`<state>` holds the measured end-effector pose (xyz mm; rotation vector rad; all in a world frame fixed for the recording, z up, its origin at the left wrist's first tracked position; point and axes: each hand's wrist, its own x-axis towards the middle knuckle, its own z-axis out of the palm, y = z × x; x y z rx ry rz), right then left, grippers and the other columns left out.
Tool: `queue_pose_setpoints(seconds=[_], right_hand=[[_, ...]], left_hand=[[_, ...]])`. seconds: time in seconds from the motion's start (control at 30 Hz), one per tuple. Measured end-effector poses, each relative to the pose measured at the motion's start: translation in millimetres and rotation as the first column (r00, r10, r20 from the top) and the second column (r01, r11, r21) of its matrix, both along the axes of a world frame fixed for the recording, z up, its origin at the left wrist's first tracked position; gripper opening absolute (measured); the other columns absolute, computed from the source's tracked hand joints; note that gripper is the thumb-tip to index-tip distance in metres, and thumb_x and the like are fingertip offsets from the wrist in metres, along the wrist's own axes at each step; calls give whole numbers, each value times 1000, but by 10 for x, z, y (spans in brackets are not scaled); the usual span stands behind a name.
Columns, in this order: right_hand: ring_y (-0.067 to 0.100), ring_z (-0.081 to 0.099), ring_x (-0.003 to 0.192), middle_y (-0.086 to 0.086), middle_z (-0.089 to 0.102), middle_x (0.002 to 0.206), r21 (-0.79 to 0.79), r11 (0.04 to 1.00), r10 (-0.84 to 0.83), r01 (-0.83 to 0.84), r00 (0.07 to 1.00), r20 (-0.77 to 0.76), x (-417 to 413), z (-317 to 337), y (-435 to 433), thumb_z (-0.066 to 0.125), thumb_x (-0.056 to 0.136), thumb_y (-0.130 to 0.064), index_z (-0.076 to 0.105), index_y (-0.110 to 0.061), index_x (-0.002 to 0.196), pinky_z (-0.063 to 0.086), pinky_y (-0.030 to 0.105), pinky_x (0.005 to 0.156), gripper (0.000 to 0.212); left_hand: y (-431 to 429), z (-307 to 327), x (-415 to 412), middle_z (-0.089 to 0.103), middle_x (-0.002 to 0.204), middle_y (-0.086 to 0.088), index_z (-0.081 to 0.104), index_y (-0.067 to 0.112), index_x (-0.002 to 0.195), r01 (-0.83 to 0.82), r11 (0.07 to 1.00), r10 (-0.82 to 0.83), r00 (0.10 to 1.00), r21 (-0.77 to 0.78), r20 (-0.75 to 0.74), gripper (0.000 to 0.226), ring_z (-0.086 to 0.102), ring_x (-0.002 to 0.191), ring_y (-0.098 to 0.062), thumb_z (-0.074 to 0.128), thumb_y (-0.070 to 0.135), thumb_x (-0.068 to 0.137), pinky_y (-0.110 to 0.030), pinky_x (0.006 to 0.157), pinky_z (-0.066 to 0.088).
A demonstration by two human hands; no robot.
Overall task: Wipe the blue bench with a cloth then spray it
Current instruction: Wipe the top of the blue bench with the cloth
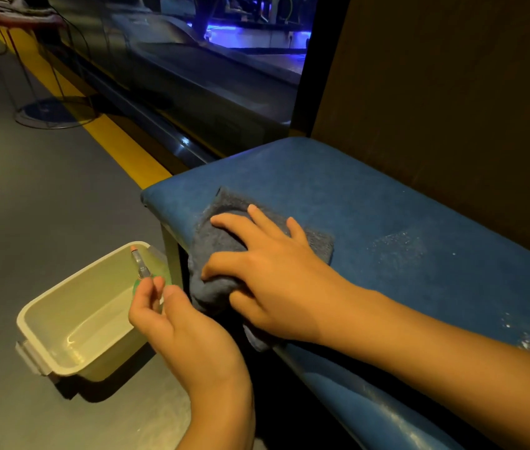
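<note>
Dim yellow light fell on the blue padded surface (pixel 370 203), which stood against a dark wall, with a grey floor (pixel 30 190) to its left. The right hand (pixel 276 271) lay flat and spread wide on a grey-blue woolly cloth (pixel 224 245), pressing it on the near left corner of the surface; part of the cloth hung over the front edge. The left hand (pixel 176 319) was closed around a small clear spray bottle with an orange tip (pixel 140 264), held by the fingers just beside the cloth and above a cream plastic tub (pixel 46 332) that stood on the floor. White wet or dusty patches (pixel 396 248) showed further right on the surface, well apart from the cloth, so I judged that the wiping was not finished.

The risk I saw was the hanging part of the cloth: if the right hand pushed more toward the edge, the cloth could slide off and fall near the tub. Also the bottle was held only loosely by the fingertips, so it could slip into the tub.
</note>
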<state>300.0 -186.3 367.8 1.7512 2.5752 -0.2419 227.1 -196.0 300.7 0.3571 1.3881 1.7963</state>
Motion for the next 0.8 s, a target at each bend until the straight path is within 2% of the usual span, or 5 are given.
queue_pose_setpoints(seconds=[0.13,0.27,0.43,0.57,0.8], right_hand=[[27,-4,147,-8,11,156,-5,999,35,-35,995,-94,199,-15,-113,46,89,-26,54,-34,121,1,64,111,34],[17,1,147,-16,18,153,-9,1000,-14,12,971,-241,392,-58,-176,33,76,-36,53,-43,113,2,58,114,43],[12,10,146,-17,25,152,2,988,-147,155,942,-301,674,-54,-106,28,65,-42,47,-50,113,7,52,114,52],[17,18,145,-11,29,152,40,953,-279,300,921,-271,917,-46,93,38,71,-32,57,-40,118,13,56,114,51],[21,35,136,-2,43,144,107,866,-446,489,850,-279,1543,-70,509,45,80,-23,55,-35,119,32,58,104,43]], left_hand=[[-45,-16,26,44,134,8,39,25,133,38,998,-32,994,53,-104,35,42,122,-4,33,18,99,-11,94,36],[-297,-42,177,37,147,19,33,46,137,186,934,-49,912,304,-406,49,32,137,0,38,30,90,-39,115,27],[-555,-336,332,18,154,24,23,38,143,548,768,-24,541,331,-841,45,18,145,-7,23,42,98,-30,119,3],[-513,-404,366,31,148,10,33,27,137,594,786,-119,419,172,-900,46,12,144,1,14,44,98,-23,118,2],[-518,-393,391,40,139,8,40,18,130,581,797,-135,437,164,-889,51,15,142,3,11,44,98,-21,118,3]])
